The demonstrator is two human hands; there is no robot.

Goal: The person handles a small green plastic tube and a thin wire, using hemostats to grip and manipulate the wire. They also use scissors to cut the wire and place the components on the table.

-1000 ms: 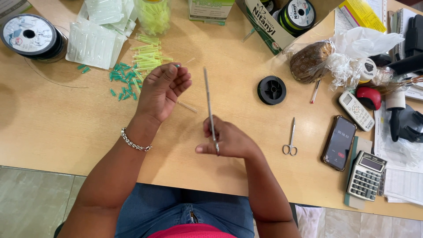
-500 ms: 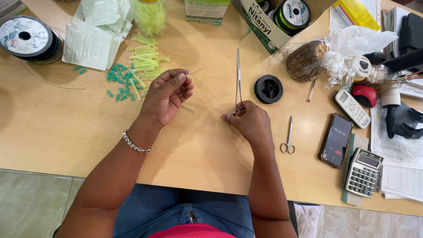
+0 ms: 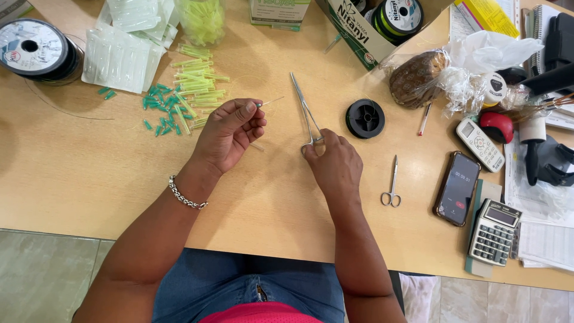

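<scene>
My left hand (image 3: 230,133) is pinched on a small bead with a thin clear line (image 3: 270,100) sticking out to the right. My right hand (image 3: 333,162) grips the ring handles of long slim metal forceps (image 3: 304,109), whose tips point up and to the left over the wooden table (image 3: 72,173). The forceps tips are apart from the left hand's fingers. A pile of green and yellow short tubes (image 3: 182,96) lies just beyond my left hand.
A black spool (image 3: 365,118) and small scissors (image 3: 391,185) lie right of my right hand. Further right are a phone (image 3: 458,188), calculator (image 3: 493,232), remote (image 3: 481,144) and plastic bags. A large line reel (image 3: 33,48) and clear packets (image 3: 119,57) sit at the top left.
My right hand carried the forceps from the middle toward the right, then tilted their tips leftward. My left hand stays raised, still pinching the small piece.
</scene>
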